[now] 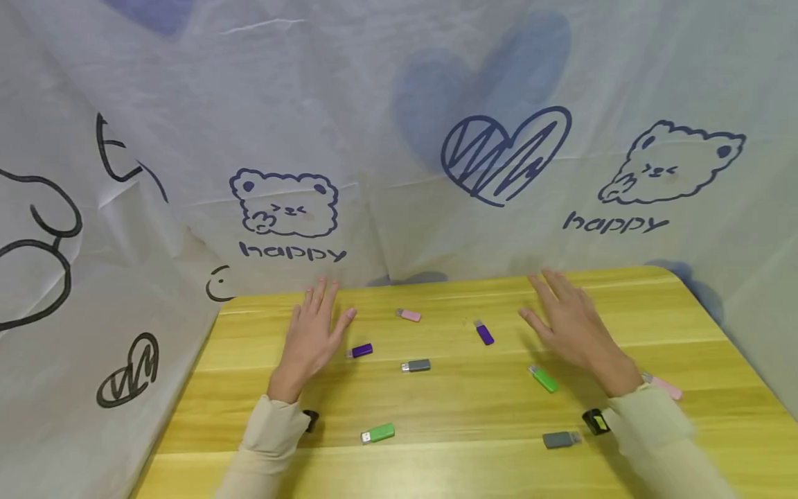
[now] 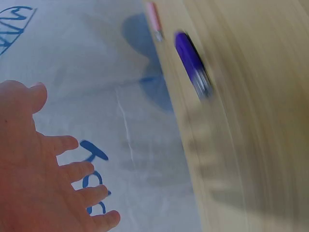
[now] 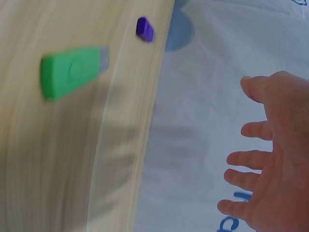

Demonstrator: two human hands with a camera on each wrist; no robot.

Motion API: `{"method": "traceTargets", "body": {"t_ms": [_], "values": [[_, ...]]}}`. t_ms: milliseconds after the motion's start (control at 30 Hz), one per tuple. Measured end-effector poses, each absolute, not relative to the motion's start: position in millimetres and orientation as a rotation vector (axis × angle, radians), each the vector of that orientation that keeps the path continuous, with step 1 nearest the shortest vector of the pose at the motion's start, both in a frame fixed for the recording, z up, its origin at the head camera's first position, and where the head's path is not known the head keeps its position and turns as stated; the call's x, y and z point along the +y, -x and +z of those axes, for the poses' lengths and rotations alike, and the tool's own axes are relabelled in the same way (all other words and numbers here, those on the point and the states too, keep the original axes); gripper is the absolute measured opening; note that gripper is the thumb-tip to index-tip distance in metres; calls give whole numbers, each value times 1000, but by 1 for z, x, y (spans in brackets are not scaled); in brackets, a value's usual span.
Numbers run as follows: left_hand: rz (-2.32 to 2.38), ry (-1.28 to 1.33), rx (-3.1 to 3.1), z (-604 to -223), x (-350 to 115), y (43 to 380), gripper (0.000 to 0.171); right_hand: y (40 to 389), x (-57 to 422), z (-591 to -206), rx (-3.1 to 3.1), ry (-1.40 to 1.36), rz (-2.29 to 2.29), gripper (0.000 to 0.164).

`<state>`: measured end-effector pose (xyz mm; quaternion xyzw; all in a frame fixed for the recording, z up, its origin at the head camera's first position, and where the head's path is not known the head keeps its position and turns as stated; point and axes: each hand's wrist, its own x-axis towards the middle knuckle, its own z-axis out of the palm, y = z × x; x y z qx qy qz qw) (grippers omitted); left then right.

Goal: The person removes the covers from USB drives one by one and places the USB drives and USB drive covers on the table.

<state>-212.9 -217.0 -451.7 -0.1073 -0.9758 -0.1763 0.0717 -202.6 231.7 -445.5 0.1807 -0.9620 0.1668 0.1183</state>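
Note:
My left hand (image 1: 314, 338) hovers over the left part of the table with its fingers spread and nothing held. Closest to it is a purple USB stick (image 1: 360, 351), which also shows in the left wrist view (image 2: 191, 63). My right hand (image 1: 573, 326) is likewise spread and holds nothing, above the right side. Below its thumb lies a green USB stick (image 1: 544, 379), large in the right wrist view (image 3: 72, 71). Another purple USB stick (image 1: 484, 333) lies left of that hand. Beside the right sleeve a pink USB stick (image 1: 663, 386) is partly covered.
A second pink stick (image 1: 409, 315) lies near the table's back edge. Two grey sticks (image 1: 416, 365) and another green one (image 1: 378, 434) are scattered on the wooden table (image 1: 461, 464). White cloth (image 1: 386, 138) with drawings hangs behind and at the sides.

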Motion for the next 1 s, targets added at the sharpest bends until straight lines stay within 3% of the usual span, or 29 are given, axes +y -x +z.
{"method": "traceTargets", "body": {"t_ms": [667,1000], "values": [[-1187,414,-2680,-454,-169,214,60,212,173,-468,-2910,-475,824,51],[-1454,395,-2579,-454,-151,211,57,218,153,-489,-3004,-370,910,53]]}}
